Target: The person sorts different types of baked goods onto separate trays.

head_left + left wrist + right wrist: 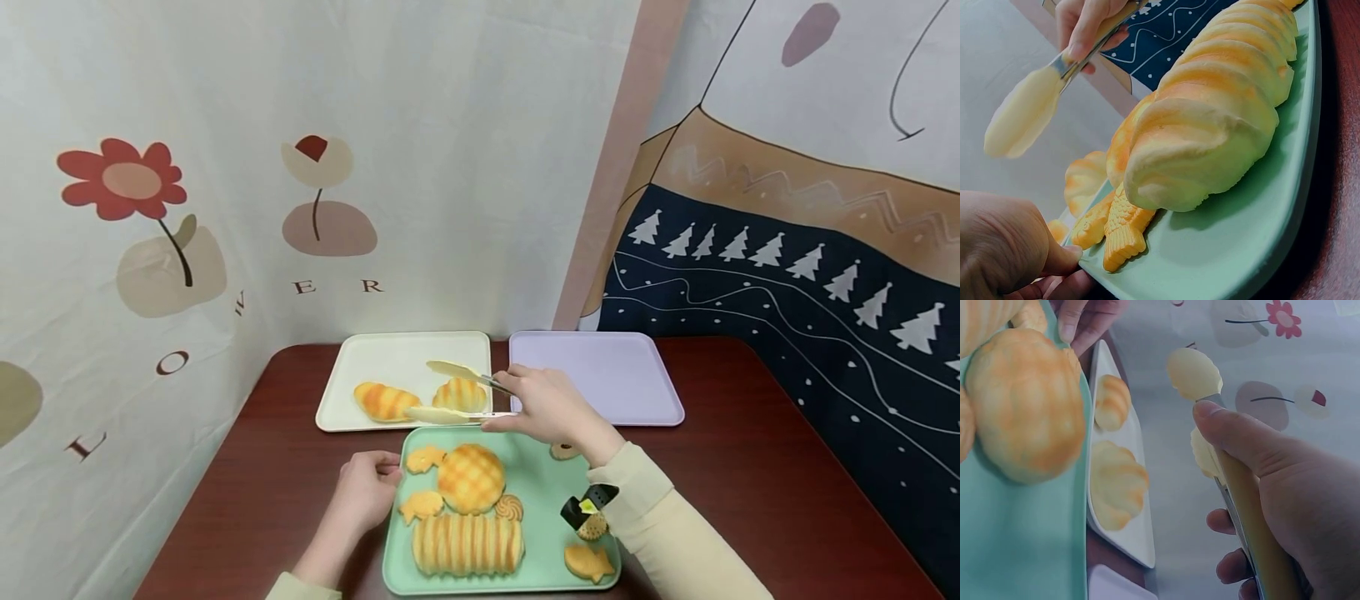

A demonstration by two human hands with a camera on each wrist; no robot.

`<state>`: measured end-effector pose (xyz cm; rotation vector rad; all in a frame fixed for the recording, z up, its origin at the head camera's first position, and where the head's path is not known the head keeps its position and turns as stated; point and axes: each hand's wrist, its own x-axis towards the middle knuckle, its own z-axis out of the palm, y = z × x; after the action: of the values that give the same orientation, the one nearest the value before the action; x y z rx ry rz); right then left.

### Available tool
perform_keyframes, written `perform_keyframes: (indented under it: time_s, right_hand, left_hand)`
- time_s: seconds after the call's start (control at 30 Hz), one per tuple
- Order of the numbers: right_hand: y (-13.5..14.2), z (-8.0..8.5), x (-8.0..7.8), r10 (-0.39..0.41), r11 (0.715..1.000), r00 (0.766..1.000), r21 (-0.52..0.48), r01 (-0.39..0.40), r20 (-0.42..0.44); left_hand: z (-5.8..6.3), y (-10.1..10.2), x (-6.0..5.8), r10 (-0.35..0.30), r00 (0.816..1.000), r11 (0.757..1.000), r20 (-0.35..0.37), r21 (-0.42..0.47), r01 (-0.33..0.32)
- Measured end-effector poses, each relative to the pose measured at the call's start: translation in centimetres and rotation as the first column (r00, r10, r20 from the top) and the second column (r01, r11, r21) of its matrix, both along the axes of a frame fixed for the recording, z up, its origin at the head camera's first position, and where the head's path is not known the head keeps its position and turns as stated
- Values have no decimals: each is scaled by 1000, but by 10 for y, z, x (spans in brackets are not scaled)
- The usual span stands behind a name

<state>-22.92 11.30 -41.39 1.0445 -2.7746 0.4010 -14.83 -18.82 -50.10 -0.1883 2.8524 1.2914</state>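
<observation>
A pair of tongs (442,414) is gripped in the right hand (551,404), thumb and curled fingers set on opposite sides; its two arms are spread, and its pale tips are held raised near the shell-shaped bread (461,392). That bread and a croissant (382,402) are carried by the cream tray (405,358), placed left of centre at the far edge of the desk (750,483). A purple tray (592,375) is set beside it along that edge. The left edge of the green tray (540,533), at the desk's near edge, is pinched by the left hand (365,487). On its left half, a round bun (471,478) and a ridged loaf (468,545) are laid.
</observation>
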Motion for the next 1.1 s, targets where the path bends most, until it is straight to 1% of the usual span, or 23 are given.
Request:
perform_keyframes:
  time_s: [0.23,0.5,0.7,0.93,1.1]
  right_hand:
    - [24,-7,15,1,1000,999,-27,-2,-36]
    - [38,-16,33,-22,999,1000,-42,22,-4]
    - [47,-22,44,-29,999,999,-38,30,26]
    - [53,-32,54,-25,999,1000,-22,25,5]
    - [57,-39,61,-36,999,999,-20,37,30]
  left_hand:
    - [-1,-1,-1,1,1000,1000,1,-4,-1]
    - [-1,1,-1,7,1000,1000,-15,-8,-7]
    - [0,2,-1,11,1000,1000,0,-4,-11]
    - [1,2,0,11,1000,1000,2,-4,-11]
    - [-1,2,0,9,1000,1000,-7,-6,-9]
